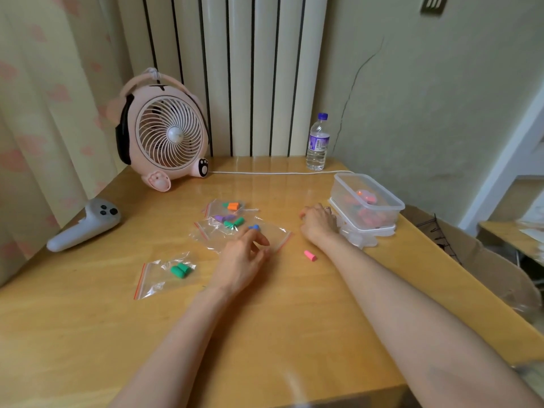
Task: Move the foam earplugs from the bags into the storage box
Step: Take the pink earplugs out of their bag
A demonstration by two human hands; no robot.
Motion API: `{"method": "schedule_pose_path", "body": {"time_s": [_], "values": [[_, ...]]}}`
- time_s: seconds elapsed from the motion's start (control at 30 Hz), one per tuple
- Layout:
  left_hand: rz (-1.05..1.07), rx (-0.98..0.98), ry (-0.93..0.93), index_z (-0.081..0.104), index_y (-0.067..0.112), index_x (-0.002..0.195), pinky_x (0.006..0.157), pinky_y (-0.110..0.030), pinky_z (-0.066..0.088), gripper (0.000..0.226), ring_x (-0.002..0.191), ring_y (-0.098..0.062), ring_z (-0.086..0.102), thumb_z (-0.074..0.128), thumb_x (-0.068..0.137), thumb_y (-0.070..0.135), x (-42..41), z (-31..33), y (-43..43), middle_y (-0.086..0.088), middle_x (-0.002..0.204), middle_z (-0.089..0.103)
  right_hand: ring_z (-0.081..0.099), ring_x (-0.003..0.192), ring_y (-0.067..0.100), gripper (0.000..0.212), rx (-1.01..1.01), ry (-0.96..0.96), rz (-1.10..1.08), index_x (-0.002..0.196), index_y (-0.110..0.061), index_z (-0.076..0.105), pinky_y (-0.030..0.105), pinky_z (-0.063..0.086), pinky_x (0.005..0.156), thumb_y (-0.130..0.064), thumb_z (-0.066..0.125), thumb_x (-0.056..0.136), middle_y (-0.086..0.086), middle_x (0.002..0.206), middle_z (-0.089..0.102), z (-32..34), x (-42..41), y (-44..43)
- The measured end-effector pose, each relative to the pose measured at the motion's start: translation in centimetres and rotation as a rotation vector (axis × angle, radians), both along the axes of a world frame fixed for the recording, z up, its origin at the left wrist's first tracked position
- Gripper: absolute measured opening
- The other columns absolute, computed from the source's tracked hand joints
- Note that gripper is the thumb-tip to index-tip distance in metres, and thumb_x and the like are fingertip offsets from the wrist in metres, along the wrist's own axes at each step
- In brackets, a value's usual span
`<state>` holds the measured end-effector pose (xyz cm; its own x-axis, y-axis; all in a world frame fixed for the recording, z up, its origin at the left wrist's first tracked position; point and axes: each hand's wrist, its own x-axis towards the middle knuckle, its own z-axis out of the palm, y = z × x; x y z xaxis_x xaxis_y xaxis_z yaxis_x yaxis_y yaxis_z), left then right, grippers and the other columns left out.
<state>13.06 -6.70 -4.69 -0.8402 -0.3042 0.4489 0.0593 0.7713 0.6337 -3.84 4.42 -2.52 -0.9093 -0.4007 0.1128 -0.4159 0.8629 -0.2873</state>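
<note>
Several clear zip bags lie on the wooden table. One bag at the left holds green earplugs; others hold orange, purple and green ones. My left hand rests on a bag mid-table, its fingertips at a blue earplug. A loose pink earplug lies between my arms. My right hand lies curled beside the clear storage box, which holds red and pink earplugs. What its fingers hold is hidden.
A pink desk fan stands at the back left, its white cord running right. A water bottle stands at the back. A white controller lies at the left edge. The box lid sits under the box.
</note>
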Motion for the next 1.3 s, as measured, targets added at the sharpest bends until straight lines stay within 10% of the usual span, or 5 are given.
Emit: {"method": "schedule_pose_path", "body": {"time_s": [0.23,0.4,0.53,0.9,1.3], "values": [[0.103,0.014,-0.011,0.057,0.017,0.087,0.073,-0.028,0.043,0.008,0.078,-0.016,0.061,0.057,0.086,0.009,-0.5,-0.1,-0.5,-0.002,0.102,0.061,0.05,0.109,0.035,0.028,-0.189,0.048,0.069,0.096,-0.019,0.072,0.029,0.039,0.093,-0.002,0.051,0.088,0.011,0.115,0.052,-0.7,-0.1,1.0],[0.071,0.06,-0.045,0.054,0.017,0.092,0.065,-0.017,0.037,0.017,0.075,-0.011,0.059,0.066,0.082,0.011,-0.7,-0.4,-0.7,-0.002,0.104,0.062,0.058,0.095,0.02,0.054,-0.626,-0.144,0.166,0.12,-0.023,0.056,0.029,0.047,0.085,0.001,0.065,0.073,0.007,0.12,0.052,1.5,2.8,2.0],[-0.031,0.104,0.002,0.053,0.007,0.111,0.07,-0.015,0.045,0.041,0.082,-0.013,0.059,0.075,0.076,0.009,-0.6,-0.1,-0.4,-0.004,0.111,0.057,0.061,0.095,0.022,0.073,-0.717,-0.337,0.406,0.128,-0.023,0.048,0.012,0.047,0.05,0.011,0.07,0.067,0.004,0.123,0.049,1.6,6.7,2.3],[-0.034,0.066,0.046,0.058,0.002,0.102,0.065,-0.018,0.048,0.033,0.072,-0.02,0.06,0.076,0.073,0.005,-0.4,0.2,-0.7,-0.008,0.101,0.063,0.061,0.099,0.017,0.053,-0.883,-0.403,0.43,0.117,-0.014,0.056,0.028,0.051,0.087,0.014,0.065,0.073,0.002,0.112,0.058,-0.2,8.9,1.5],[0.167,0.011,0.055,0.055,0.006,0.108,0.077,-0.038,0.05,0.039,0.093,-0.029,0.059,0.073,0.073,0.009,-0.1,-0.2,-2.1,-0.01,0.11,0.058,0.043,0.111,0.017,0.016,-0.237,0.121,0.376,0.098,-0.023,0.067,0.023,0.029,0.084,-0.033,0.064,0.086,-0.001,0.106,0.058,-2.1,9.9,0.2]]}}
